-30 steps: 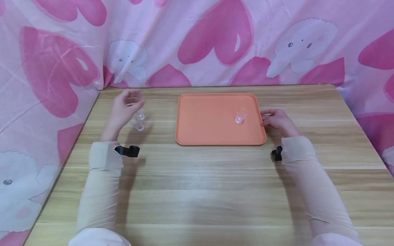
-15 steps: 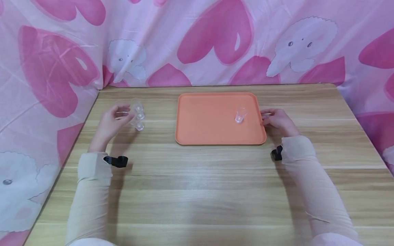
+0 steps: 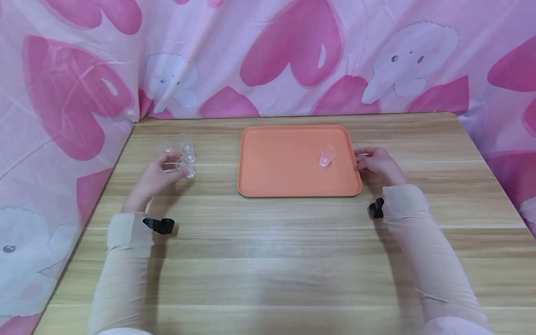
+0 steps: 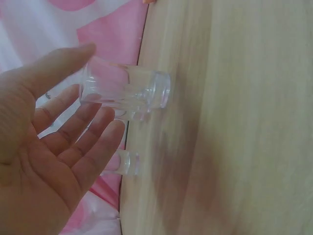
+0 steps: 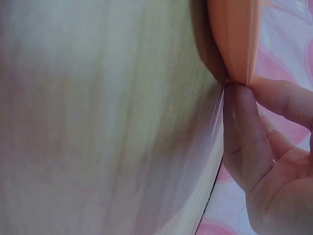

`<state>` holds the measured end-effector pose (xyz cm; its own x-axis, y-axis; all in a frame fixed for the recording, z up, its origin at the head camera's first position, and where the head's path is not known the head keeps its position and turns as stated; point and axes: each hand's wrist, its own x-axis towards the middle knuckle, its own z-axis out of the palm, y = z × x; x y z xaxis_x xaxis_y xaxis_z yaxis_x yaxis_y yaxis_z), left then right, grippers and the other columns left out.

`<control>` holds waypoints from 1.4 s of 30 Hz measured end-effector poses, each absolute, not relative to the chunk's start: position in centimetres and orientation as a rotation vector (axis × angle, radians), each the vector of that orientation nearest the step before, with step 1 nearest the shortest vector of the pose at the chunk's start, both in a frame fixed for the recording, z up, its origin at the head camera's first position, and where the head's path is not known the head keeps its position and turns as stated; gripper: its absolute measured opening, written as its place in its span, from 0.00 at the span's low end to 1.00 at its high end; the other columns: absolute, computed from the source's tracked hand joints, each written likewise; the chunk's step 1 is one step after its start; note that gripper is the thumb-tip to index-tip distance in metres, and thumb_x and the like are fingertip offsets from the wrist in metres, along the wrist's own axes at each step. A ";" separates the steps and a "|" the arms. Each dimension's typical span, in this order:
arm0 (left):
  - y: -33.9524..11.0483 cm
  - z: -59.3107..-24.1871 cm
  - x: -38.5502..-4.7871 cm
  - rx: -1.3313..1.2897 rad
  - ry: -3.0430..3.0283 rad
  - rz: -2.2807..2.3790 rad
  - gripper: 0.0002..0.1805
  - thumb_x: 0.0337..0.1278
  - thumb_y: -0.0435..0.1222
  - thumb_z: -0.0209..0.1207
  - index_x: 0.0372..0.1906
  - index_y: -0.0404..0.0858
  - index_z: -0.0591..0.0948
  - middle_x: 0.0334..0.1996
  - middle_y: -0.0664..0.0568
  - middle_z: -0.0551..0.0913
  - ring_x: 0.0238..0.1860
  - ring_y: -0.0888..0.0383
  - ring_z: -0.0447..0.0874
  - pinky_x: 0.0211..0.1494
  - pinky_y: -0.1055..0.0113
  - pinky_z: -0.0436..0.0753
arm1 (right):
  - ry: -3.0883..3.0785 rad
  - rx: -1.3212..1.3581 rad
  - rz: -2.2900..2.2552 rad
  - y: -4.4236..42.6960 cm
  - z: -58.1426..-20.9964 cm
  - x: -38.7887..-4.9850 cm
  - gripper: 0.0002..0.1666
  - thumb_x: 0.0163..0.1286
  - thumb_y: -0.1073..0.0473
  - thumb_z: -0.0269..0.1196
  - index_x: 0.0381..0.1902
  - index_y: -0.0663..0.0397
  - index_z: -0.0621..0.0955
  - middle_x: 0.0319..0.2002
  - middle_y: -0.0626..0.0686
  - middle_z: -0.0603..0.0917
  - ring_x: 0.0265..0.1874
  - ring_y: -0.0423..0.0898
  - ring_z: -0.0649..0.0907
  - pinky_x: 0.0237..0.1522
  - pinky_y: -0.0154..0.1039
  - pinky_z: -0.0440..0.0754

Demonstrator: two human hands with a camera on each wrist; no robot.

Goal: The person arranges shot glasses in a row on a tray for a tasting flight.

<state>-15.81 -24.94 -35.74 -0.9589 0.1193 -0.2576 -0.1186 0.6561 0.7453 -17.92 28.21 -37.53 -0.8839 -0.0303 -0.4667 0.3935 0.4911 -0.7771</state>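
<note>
Several small clear cups stand close together at the table's left. My left hand (image 3: 156, 179) is at the front one (image 3: 190, 171), thumb and fingers spread around its rim. The left wrist view shows that cup (image 4: 159, 90) between the thumb and the relaxed fingers of my left hand (image 4: 54, 142); whether they touch it I cannot tell. An orange tray (image 3: 289, 191) lies at the middle back, one clear cup (image 3: 325, 158) on its right part. My right hand (image 3: 380, 165) touches the tray's right edge, and in the right wrist view its fingertips (image 5: 244, 90) meet the tray rim (image 5: 237, 44).
Wood-grain table (image 3: 268, 260) extends in front of the tray and between both forearms. A pink curtain (image 3: 226, 56) with hearts and white animal figures hangs behind the table and along its sides.
My left hand moved back from the rear of the cups, then forward-right to the front cup. Another cup now shows behind that hand. My right hand, the tray and its cup stay put.
</note>
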 end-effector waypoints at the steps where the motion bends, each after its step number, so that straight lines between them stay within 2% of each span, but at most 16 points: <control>1: -24.9 -35.8 -15.8 0.000 2.587 1.195 0.35 0.62 0.43 0.60 0.69 0.35 0.62 0.65 0.37 0.69 0.66 0.42 0.68 0.55 0.71 0.76 | 2.321 0.302 -1.360 28.2 -37.5 -17.9 0.33 0.63 0.69 0.56 0.67 0.69 0.64 0.52 0.50 0.80 0.32 0.24 0.78 0.38 0.21 0.81; 5: -24.9 -36.2 -15.9 -0.014 2.583 1.183 0.34 0.62 0.40 0.59 0.70 0.35 0.62 0.66 0.36 0.68 0.66 0.41 0.67 0.63 0.54 0.74 | 2.331 0.309 -1.336 28.3 -37.6 -18.0 0.34 0.63 0.69 0.56 0.67 0.68 0.64 0.51 0.51 0.81 0.32 0.25 0.78 0.37 0.21 0.80; 6: -24.9 -36.2 -15.9 -0.020 2.582 1.180 0.34 0.62 0.41 0.59 0.70 0.35 0.62 0.66 0.36 0.68 0.66 0.41 0.67 0.63 0.53 0.74 | 2.333 0.310 -1.328 28.3 -37.6 -17.9 0.34 0.63 0.69 0.56 0.68 0.68 0.64 0.52 0.52 0.80 0.32 0.25 0.78 0.37 0.21 0.80; 11: -25.1 -36.5 -16.0 -0.026 2.601 1.166 0.32 0.63 0.41 0.58 0.68 0.35 0.64 0.65 0.37 0.69 0.65 0.41 0.69 0.60 0.58 0.75 | 2.333 0.306 -1.329 28.3 -37.6 -18.0 0.34 0.63 0.69 0.56 0.67 0.68 0.64 0.49 0.50 0.82 0.32 0.26 0.78 0.38 0.22 0.80; 17: -25.0 -36.7 -16.1 -0.015 2.604 1.193 0.32 0.63 0.42 0.58 0.67 0.33 0.64 0.63 0.35 0.70 0.65 0.40 0.69 0.63 0.53 0.74 | 2.311 0.291 -1.361 28.4 -37.5 -18.0 0.34 0.63 0.70 0.56 0.68 0.69 0.63 0.40 0.41 0.83 0.31 0.26 0.79 0.38 0.23 0.81; 20: -25.0 -36.9 -16.1 -0.017 2.603 1.213 0.31 0.63 0.42 0.58 0.66 0.33 0.64 0.63 0.35 0.71 0.64 0.40 0.70 0.63 0.53 0.74 | 2.306 0.292 -1.368 28.3 -37.5 -17.9 0.34 0.63 0.70 0.56 0.67 0.69 0.63 0.37 0.38 0.83 0.31 0.26 0.79 0.38 0.23 0.81; 25: -24.8 -37.1 -16.1 0.000 2.622 1.229 0.30 0.63 0.42 0.58 0.64 0.32 0.65 0.60 0.36 0.73 0.63 0.41 0.72 0.60 0.63 0.74 | 2.306 0.292 -1.380 28.3 -37.4 -17.9 0.34 0.63 0.70 0.56 0.67 0.70 0.64 0.35 0.36 0.82 0.31 0.26 0.78 0.38 0.22 0.81; 28: -24.6 -37.1 -16.1 0.003 2.627 1.235 0.29 0.63 0.43 0.58 0.64 0.32 0.66 0.60 0.37 0.73 0.63 0.42 0.72 0.58 0.66 0.74 | 2.304 0.291 -1.391 28.3 -37.4 -17.9 0.33 0.63 0.70 0.56 0.67 0.70 0.64 0.36 0.36 0.82 0.31 0.26 0.78 0.37 0.22 0.81; 31: -24.1 -37.0 -16.0 0.003 2.611 1.263 0.31 0.63 0.43 0.58 0.65 0.32 0.65 0.60 0.37 0.73 0.64 0.42 0.71 0.64 0.58 0.74 | 2.306 0.289 -1.383 28.3 -37.5 -18.0 0.33 0.64 0.70 0.56 0.67 0.70 0.64 0.41 0.40 0.82 0.31 0.25 0.78 0.37 0.21 0.80; 34: -23.4 -36.7 -16.1 -0.002 2.594 1.293 0.32 0.62 0.44 0.58 0.66 0.33 0.64 0.62 0.36 0.72 0.66 0.41 0.68 0.69 0.48 0.69 | 2.311 0.300 -1.356 28.3 -37.4 -18.1 0.34 0.64 0.69 0.57 0.68 0.68 0.64 0.51 0.50 0.82 0.32 0.25 0.78 0.37 0.21 0.80; 37: -22.5 -36.5 -16.2 -0.007 2.589 1.330 0.32 0.62 0.44 0.59 0.65 0.33 0.64 0.61 0.36 0.72 0.67 0.41 0.67 0.70 0.47 0.68 | 2.321 0.312 -1.323 28.2 -37.4 -18.2 0.34 0.64 0.69 0.57 0.68 0.67 0.64 0.56 0.56 0.79 0.32 0.25 0.78 0.37 0.20 0.79; 40: -21.3 -36.3 -16.4 0.012 2.591 1.392 0.30 0.62 0.42 0.59 0.63 0.31 0.65 0.60 0.36 0.72 0.65 0.44 0.69 0.70 0.49 0.69 | 2.319 0.308 -1.331 28.2 -37.3 -18.1 0.34 0.64 0.69 0.57 0.68 0.67 0.64 0.51 0.50 0.82 0.32 0.25 0.78 0.37 0.21 0.79; 42: -20.4 -36.1 -16.6 0.023 2.574 1.451 0.29 0.61 0.39 0.59 0.63 0.30 0.65 0.59 0.36 0.72 0.63 0.46 0.71 0.69 0.55 0.71 | 2.319 0.294 -1.350 28.3 -37.4 -18.0 0.34 0.64 0.69 0.56 0.68 0.69 0.64 0.46 0.46 0.83 0.31 0.25 0.78 0.37 0.21 0.79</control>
<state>-16.60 -20.41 -36.13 -0.9824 0.1050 -0.1543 -0.0777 0.5218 0.8495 -18.03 28.26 -37.37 -0.8814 -0.0359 -0.4710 0.3919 0.5012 -0.7715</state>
